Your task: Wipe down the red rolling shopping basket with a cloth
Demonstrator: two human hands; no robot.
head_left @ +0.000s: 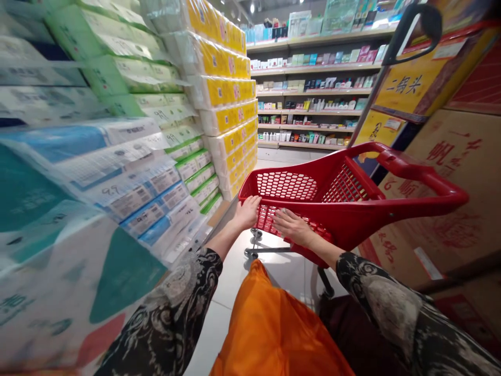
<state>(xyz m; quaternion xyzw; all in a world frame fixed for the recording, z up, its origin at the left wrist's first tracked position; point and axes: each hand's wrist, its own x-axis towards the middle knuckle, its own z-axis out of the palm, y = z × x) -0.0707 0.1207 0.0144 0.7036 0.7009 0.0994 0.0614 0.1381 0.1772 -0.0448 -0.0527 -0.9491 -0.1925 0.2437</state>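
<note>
A red plastic shopping cart (360, 216) stands sideways in front of me, its handle toward the right. My left hand (248, 212) grips the cart's rim at its front left corner, fingers bent over the edge. Lower down and further right, my right hand (294, 227) lies against the cart's near side wall with its fingers stretched out. The part of the basket that I can see through the open top shows only its perforated walls; the bottom is hidden.
Stacked tissue packs (156, 188) and yellow paper packs (223, 94) line the left. Cardboard boxes (450, 183) crowd the right, beside an upright grey handle (415, 31). Shelves of cosmetics (313, 94) span the back. An orange garment (274, 324) hangs below me over the tiled floor (227, 318).
</note>
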